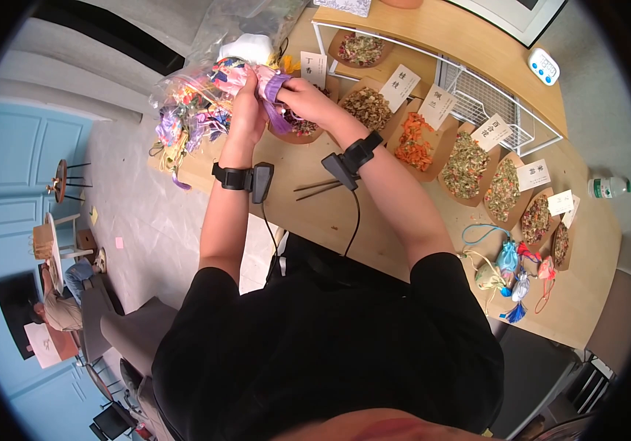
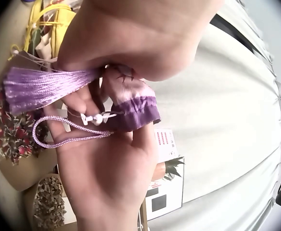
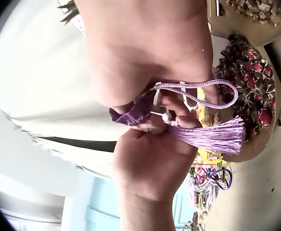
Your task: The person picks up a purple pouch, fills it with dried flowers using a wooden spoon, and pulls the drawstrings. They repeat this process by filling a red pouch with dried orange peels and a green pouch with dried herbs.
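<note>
A small pouch, pink with a purple gathered rim (image 2: 139, 113), is held between both hands. My left hand (image 1: 249, 110) pinches its pink body; in the left wrist view this hand (image 2: 135, 38) comes from above. The thumb and fingers of my right hand (image 1: 308, 101) grip the purple rim (image 3: 133, 113), seen closely in the right wrist view. A lilac tassel (image 2: 49, 89), a white bead (image 3: 167, 117) and a looped lilac cord (image 3: 229, 88) hang at the pouch's side. Fingertips are partly hidden behind the fabric.
Left of the hands lies a pile of colourful pouches (image 1: 190, 110) with clear plastic. Paper trays of dried flowers, one orange (image 1: 412, 143), line the table with cards. More pouches (image 1: 508, 259) lie at the right; dark sticks (image 1: 315, 189) lie near the front edge.
</note>
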### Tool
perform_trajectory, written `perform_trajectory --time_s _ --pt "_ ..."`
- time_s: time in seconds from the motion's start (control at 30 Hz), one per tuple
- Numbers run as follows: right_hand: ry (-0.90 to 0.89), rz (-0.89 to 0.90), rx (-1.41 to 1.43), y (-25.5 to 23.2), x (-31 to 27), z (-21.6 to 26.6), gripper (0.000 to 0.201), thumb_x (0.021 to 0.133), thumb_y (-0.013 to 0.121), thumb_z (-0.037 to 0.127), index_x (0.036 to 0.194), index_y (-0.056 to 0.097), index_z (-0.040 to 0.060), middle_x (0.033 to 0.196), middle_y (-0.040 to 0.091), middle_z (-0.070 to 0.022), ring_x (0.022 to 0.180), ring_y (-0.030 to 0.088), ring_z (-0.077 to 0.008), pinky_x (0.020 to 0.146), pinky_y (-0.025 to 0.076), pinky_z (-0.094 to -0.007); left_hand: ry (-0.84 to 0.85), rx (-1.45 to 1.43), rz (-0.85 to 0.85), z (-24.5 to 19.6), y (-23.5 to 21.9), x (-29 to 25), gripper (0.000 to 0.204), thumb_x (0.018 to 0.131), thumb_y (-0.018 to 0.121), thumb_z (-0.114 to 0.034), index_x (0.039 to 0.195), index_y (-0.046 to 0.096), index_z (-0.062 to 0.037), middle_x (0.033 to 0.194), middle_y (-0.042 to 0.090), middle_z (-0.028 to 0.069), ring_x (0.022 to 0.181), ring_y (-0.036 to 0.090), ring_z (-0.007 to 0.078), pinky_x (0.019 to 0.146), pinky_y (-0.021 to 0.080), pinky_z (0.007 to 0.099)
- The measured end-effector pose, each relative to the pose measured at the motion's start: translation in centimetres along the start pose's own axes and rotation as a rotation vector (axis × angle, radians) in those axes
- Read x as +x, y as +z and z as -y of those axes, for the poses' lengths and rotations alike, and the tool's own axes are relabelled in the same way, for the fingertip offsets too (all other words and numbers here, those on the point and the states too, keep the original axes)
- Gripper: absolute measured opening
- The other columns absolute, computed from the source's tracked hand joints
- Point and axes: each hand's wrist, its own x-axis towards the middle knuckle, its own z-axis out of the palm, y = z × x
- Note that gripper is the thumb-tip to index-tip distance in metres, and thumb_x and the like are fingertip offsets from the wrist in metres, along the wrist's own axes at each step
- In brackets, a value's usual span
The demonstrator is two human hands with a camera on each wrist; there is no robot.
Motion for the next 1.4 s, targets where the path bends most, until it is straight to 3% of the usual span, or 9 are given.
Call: perform_trajectory --time_s 0.17,0.27,0.47,0.67,0.87,0.97,1.13,1.27,1.4 --pt "-0.103 -0.057 -0.192 -0.2 -0.3 0.0 0.034 0.092 0.064 0.029 0.089 0.068 -0.0040 0.068 0.062 -0.0018 0.063 0.055 -0.0088 0.057 0.043 -0.0273 -0.041 0.055 0.034 0.1 -1.2 0.3 0.047 0.107 0.031 -0.041 0.129 0.053 -0.0058 0.115 0.065 0.0083 0.097 0.065 0.0195 0.070 0.054 0.0331" --pt "-0.101 -0.112 -0.198 0.0 -0.6 0.2 0.033 0.089 0.066 0.028 0.088 0.068 -0.0041 0.067 0.064 -0.0046 0.063 0.057 -0.0104 0.057 0.045 -0.0289 -0.012 0.056 0.030 0.1 -0.5 -0.1 0.049 0.108 0.030 -0.038 0.127 0.057 -0.0025 0.108 0.067 0.0070 0.088 0.066 0.0157 0.066 0.056 0.0298" --pt "-0.297 -0.114 -0.305 0.4 -0.4 -0.8 0.036 0.088 0.064 0.026 0.111 0.064 -0.0021 0.090 0.071 -0.0125 0.079 0.065 -0.0199 0.072 0.050 -0.0341 0.126 0.115 0.016 0.0 0.0 0.4 0.045 0.106 0.029 -0.025 0.128 0.058 0.0012 0.110 0.066 0.0085 0.096 0.064 0.0172 0.088 0.050 0.0303" --pt "-0.064 0.004 -0.420 -0.3 -1.1 1.8 0.044 0.086 0.065 0.022 0.125 0.058 0.0014 0.103 0.070 -0.0153 0.092 0.066 -0.0222 0.082 0.051 -0.0343 0.165 0.346 -0.149 -1.2 1.4 -0.9 0.037 0.102 0.037 -0.018 0.118 0.062 0.0033 0.098 0.066 0.0064 0.087 0.062 0.0129 0.078 0.049 0.0268" --pt "-0.064 0.062 -0.403 0.0 -0.7 0.0 0.040 0.086 0.066 0.012 0.123 0.058 0.0004 0.101 0.070 -0.0092 0.092 0.064 -0.0147 0.083 0.051 -0.0315 0.285 0.305 -0.197 -0.7 0.7 -0.2 0.037 0.105 0.040 -0.025 0.094 0.065 -0.0011 0.083 0.058 -0.0013 0.071 0.050 0.0066 0.063 0.041 0.0255" --pt "-0.113 0.012 -0.286 0.5 -1.2 0.4 0.036 0.086 0.066 0.012 0.120 0.060 0.0003 0.102 0.069 -0.0069 0.091 0.063 -0.0135 0.083 0.051 -0.0308 0.316 0.293 -0.230 -0.3 0.3 0.4 0.045 0.106 0.039 -0.032 0.088 0.064 0.0004 0.076 0.057 0.0001 0.069 0.049 0.0078 0.061 0.039 0.0265" --pt "-0.032 0.045 -0.257 0.0 -0.2 -1.2 0.025 0.089 0.062 0.012 0.110 0.065 -0.0010 0.098 0.070 -0.0058 0.088 0.062 -0.0122 0.082 0.050 -0.0297 0.468 0.748 -0.335 -0.7 1.0 0.1 0.053 0.106 0.038 -0.036 0.083 0.061 0.0051 0.068 0.056 0.0047 0.065 0.048 0.0124 0.060 0.040 0.0315" --pt "-0.119 0.062 -0.278 -0.4 0.1 -1.9 0.021 0.089 0.059 0.017 0.098 0.067 0.0007 0.078 0.066 -0.0094 0.075 0.061 -0.0116 0.068 0.048 -0.0284 0.559 0.815 -0.376 -0.8 1.7 0.0 0.056 0.106 0.037 -0.039 0.081 0.058 0.0055 0.066 0.055 0.0078 0.062 0.047 0.0156 0.060 0.041 0.0368" --pt "-0.109 0.071 -0.271 -0.9 -0.7 -0.5 0.023 0.092 0.058 0.012 0.109 0.064 -0.0020 0.089 0.066 -0.0024 0.078 0.057 -0.0088 0.073 0.049 -0.0277 0.524 0.854 -0.385 -0.5 0.4 1.1 0.056 0.106 0.036 -0.038 0.081 0.057 0.0066 0.065 0.055 0.0120 0.062 0.049 0.0193 0.061 0.042 0.0396"
